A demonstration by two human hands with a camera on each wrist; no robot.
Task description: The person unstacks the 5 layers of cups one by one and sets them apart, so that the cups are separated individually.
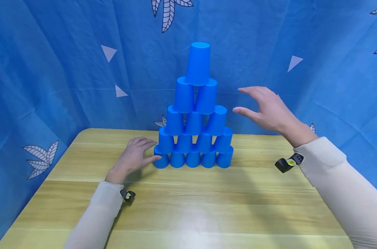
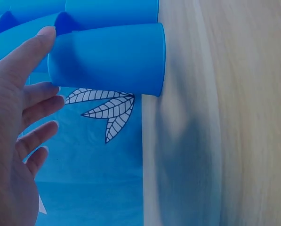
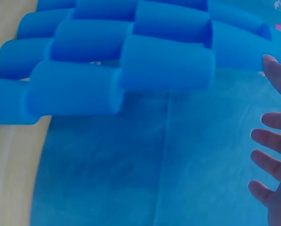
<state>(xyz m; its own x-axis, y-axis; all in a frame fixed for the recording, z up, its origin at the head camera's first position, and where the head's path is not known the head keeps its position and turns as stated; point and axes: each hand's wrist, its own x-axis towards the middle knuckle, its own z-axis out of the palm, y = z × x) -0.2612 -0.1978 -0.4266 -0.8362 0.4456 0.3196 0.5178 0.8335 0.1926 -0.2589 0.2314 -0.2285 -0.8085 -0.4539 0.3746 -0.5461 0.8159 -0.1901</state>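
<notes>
Blue upside-down cups stand stacked as a pyramid on the table. A single cup (image 1: 198,64) tops it, over a row of two and a row of three; the two lowest rows have several each. My left hand (image 1: 133,157) is beside the leftmost bottom cup (image 1: 161,158), fingers spread and loosely bent. In the left wrist view its thumb and fingertips are close to that cup (image 2: 107,59); whether they touch it I cannot tell. My right hand (image 1: 266,107) hovers in the air right of the pyramid, apart from it, thumb and fingers spread and holding nothing.
The pyramid stands near the back edge of the light wooden table (image 1: 176,207). Behind it hangs a blue curtain (image 1: 247,41) with white leaf and triangle prints. Each wrist wears a small black camera (image 1: 286,164) on a strap.
</notes>
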